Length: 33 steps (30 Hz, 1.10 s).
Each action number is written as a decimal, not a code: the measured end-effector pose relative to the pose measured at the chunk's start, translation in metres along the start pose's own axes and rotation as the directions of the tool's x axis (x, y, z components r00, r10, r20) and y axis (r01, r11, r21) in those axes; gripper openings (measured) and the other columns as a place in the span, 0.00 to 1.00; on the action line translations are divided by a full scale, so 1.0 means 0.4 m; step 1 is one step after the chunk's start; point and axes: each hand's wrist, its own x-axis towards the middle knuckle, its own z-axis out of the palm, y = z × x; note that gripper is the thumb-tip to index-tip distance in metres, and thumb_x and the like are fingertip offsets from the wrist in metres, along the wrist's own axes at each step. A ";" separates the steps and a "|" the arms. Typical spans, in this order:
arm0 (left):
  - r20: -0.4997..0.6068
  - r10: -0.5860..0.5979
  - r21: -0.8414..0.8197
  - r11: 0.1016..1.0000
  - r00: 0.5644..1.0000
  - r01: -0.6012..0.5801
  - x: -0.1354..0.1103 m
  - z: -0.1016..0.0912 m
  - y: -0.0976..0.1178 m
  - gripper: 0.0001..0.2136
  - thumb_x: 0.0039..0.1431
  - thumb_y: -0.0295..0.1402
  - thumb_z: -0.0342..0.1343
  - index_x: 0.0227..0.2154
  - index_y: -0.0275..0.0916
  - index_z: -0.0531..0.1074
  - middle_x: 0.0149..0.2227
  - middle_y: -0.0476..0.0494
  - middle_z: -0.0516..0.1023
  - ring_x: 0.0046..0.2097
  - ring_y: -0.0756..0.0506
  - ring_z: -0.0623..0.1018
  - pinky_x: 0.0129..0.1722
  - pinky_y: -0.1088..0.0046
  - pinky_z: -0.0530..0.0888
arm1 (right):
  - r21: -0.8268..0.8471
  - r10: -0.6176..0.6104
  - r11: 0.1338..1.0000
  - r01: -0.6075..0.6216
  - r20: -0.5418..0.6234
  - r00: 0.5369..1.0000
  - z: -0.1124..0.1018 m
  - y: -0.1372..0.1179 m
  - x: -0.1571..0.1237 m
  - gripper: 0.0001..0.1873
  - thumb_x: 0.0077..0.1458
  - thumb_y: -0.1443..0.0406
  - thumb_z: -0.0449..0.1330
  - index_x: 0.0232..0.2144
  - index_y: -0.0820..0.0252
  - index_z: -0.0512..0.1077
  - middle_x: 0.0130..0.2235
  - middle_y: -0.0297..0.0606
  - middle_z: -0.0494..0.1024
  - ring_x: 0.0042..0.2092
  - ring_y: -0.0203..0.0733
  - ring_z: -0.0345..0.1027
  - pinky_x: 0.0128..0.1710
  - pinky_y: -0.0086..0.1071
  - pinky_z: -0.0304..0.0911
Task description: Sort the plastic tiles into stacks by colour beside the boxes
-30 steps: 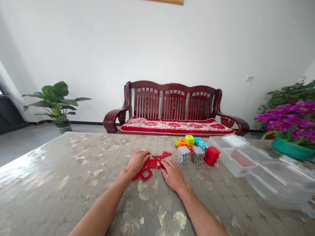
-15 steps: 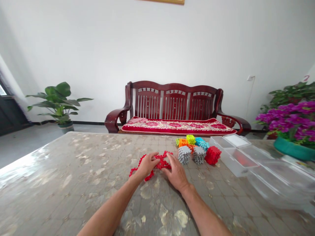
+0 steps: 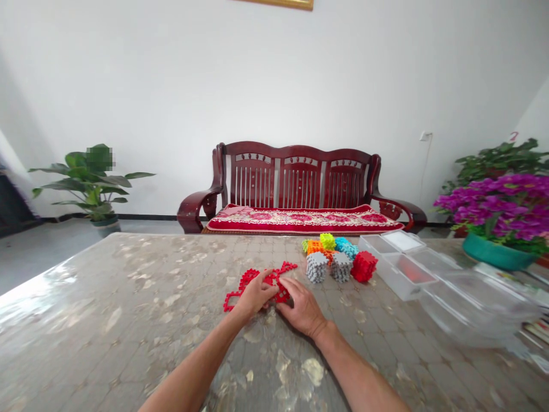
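Note:
Flat red interlocking plastic pieces [image 3: 249,277], with toothed edges, are joined into a sprawling shape on the patterned table. My left hand [image 3: 257,294] has its fingers closed over the middle of this red shape. On its right side, my right hand [image 3: 302,308] pinches the edge between thumb and fingers. A square frame of red teeth [image 3: 231,300] sticks out to the left of my left hand, and a red strip reaches up beyond my right fingers. My hands cover part of the joined pieces.
Grey stacks [image 3: 316,268], a red stack [image 3: 364,266], and orange, lime and blue pieces [image 3: 345,247] stand right of my hands. Clear plastic boxes [image 3: 409,280] lie open farther right, near a teal flower pot [image 3: 497,252]. A wooden bench [image 3: 300,177] is behind the table [image 3: 141,320].
My right hand has drawn closer to my left and closed on the red pieces' right side. The red shape has shifted slightly, and the whole view has turned a little right.

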 end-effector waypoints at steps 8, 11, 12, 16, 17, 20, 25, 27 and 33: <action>-0.564 0.150 0.107 0.988 0.812 -0.108 -0.028 -0.200 -0.043 0.29 0.53 0.46 0.50 0.54 0.33 0.70 0.34 0.42 0.83 0.30 0.46 0.78 0.33 0.70 0.74 | -0.106 0.124 0.987 -0.122 0.013 0.992 -0.118 0.029 -0.116 0.32 0.51 0.66 0.58 0.60 0.59 0.66 0.58 0.45 0.73 0.59 0.47 0.68 0.61 0.43 0.62; -0.673 0.136 0.136 0.989 0.727 -0.058 -0.039 -0.239 -0.084 0.26 0.54 0.43 0.49 0.52 0.36 0.71 0.35 0.43 0.83 0.30 0.46 0.78 0.37 0.68 0.75 | -0.204 0.305 0.923 -0.326 -0.126 0.944 -0.189 0.089 -0.175 0.30 0.52 0.63 0.57 0.59 0.59 0.66 0.55 0.45 0.76 0.55 0.48 0.71 0.57 0.42 0.65; -0.680 0.125 0.142 0.989 0.723 -0.038 -0.041 -0.244 -0.094 0.25 0.54 0.42 0.48 0.52 0.36 0.71 0.35 0.42 0.84 0.30 0.46 0.79 0.37 0.68 0.75 | -0.235 0.369 0.884 -0.404 -0.178 0.912 -0.211 0.113 -0.191 0.30 0.53 0.61 0.57 0.59 0.60 0.65 0.54 0.46 0.77 0.54 0.48 0.72 0.55 0.42 0.66; -0.655 0.100 0.179 0.984 0.749 0.025 -0.040 -0.243 -0.111 0.25 0.54 0.42 0.48 0.52 0.37 0.72 0.37 0.42 0.84 0.31 0.46 0.79 0.38 0.68 0.75 | -0.365 0.527 0.686 -0.630 -0.349 0.775 -0.286 0.199 -0.223 0.30 0.53 0.57 0.58 0.58 0.60 0.65 0.49 0.47 0.79 0.48 0.52 0.75 0.47 0.43 0.68; -0.649 0.095 0.186 0.982 0.755 0.037 -0.039 -0.243 -0.112 0.25 0.54 0.42 0.48 0.52 0.37 0.72 0.37 0.42 0.84 0.32 0.45 0.80 0.38 0.68 0.76 | -0.396 0.542 0.637 -0.661 -0.379 0.750 -0.301 0.217 -0.224 0.31 0.53 0.57 0.58 0.58 0.61 0.65 0.48 0.48 0.80 0.47 0.53 0.75 0.45 0.43 0.68; -0.638 0.076 0.197 0.978 0.766 0.067 -0.036 -0.248 -0.116 0.25 0.55 0.42 0.47 0.52 0.37 0.72 0.38 0.42 0.84 0.33 0.45 0.81 0.39 0.68 0.76 | -0.459 0.575 0.523 -0.719 -0.433 0.694 -0.333 0.259 -0.219 0.32 0.53 0.56 0.58 0.58 0.64 0.65 0.44 0.51 0.80 0.46 0.55 0.75 0.43 0.43 0.67; -0.607 0.076 0.235 0.968 0.791 0.087 -0.033 -0.258 -0.127 0.23 0.54 0.42 0.47 0.50 0.38 0.74 0.37 0.43 0.84 0.34 0.44 0.81 0.38 0.69 0.76 | -0.516 0.560 0.486 -0.706 -0.436 0.704 -0.353 0.304 -0.224 0.30 0.55 0.56 0.57 0.57 0.65 0.66 0.43 0.53 0.80 0.44 0.57 0.75 0.42 0.45 0.67; -0.595 0.070 0.237 0.967 0.800 0.092 -0.032 -0.259 -0.128 0.23 0.54 0.42 0.47 0.49 0.39 0.74 0.37 0.44 0.84 0.34 0.44 0.81 0.37 0.69 0.75 | -0.519 0.489 0.524 -0.675 -0.466 0.737 -0.350 0.304 -0.231 0.28 0.54 0.56 0.57 0.54 0.65 0.68 0.45 0.53 0.79 0.45 0.57 0.74 0.45 0.46 0.66; -0.574 0.048 0.248 0.962 0.817 0.118 -0.027 -0.261 -0.136 0.22 0.55 0.43 0.48 0.49 0.40 0.74 0.38 0.44 0.84 0.36 0.43 0.82 0.39 0.69 0.75 | -0.320 0.198 0.839 -0.441 -0.575 0.794 -0.300 0.237 -0.174 0.24 0.57 0.57 0.54 0.53 0.61 0.66 0.48 0.50 0.77 0.48 0.51 0.70 0.52 0.45 0.65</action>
